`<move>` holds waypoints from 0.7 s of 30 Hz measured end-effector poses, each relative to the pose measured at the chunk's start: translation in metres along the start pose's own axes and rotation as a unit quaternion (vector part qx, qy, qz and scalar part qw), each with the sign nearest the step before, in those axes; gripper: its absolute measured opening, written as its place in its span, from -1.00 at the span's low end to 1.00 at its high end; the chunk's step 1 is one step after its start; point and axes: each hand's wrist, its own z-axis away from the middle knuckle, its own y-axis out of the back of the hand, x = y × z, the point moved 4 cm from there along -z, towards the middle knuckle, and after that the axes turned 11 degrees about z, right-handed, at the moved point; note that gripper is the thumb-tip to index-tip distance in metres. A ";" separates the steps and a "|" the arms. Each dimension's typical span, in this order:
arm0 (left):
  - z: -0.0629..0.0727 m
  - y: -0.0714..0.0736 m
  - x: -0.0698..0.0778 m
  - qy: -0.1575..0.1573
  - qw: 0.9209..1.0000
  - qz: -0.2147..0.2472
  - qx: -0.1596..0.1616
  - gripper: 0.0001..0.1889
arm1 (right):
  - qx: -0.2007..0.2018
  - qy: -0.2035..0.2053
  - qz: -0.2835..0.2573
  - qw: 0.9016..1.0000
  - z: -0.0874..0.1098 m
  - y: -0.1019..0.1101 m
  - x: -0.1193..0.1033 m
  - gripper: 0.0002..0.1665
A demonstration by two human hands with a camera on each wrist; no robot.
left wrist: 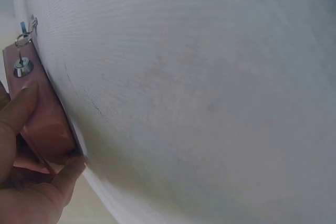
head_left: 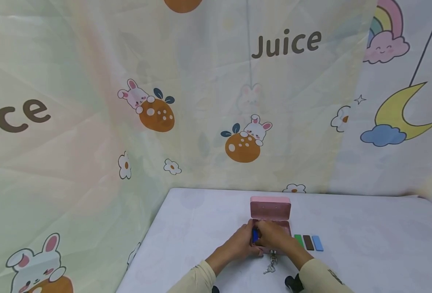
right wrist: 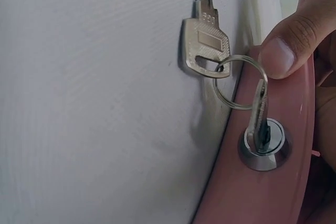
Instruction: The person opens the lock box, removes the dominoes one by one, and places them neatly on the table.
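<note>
A pink lidded box stands on the table with its lid raised. My left hand grips its left side, the thumb against the front wall in the right wrist view. My right hand reaches down inside the box, beside a dark blue piece at the left; its fingertips are hidden, so I cannot tell whether they pinch anything. On the front, a key sits in the round lock, and a second key hangs from the same ring.
Right of the box lie a green flat piece, a dark brown one and a light blue one, side by side. The white table meets printed cloth walls at its back and left.
</note>
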 end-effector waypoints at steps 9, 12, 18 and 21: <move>-0.001 0.000 -0.001 0.003 1.000 -0.003 0.002 0.10 | 0.011 0.014 0.016 1.000 0.000 0.001 -0.001 -0.47; 0.000 -0.001 -0.001 0.006 1.000 -0.002 0.003 0.11 | 0.012 0.014 0.024 1.000 0.000 0.001 -0.001 -0.48; 0.001 -0.001 -0.001 0.000 1.000 0.002 0.004 0.13 | 0.005 0.005 0.023 1.000 0.002 0.002 -0.002 -0.48; 0.001 -0.001 -0.001 -0.001 1.000 0.002 0.003 0.13 | 0.006 0.003 0.022 1.000 0.003 0.003 -0.002 -0.47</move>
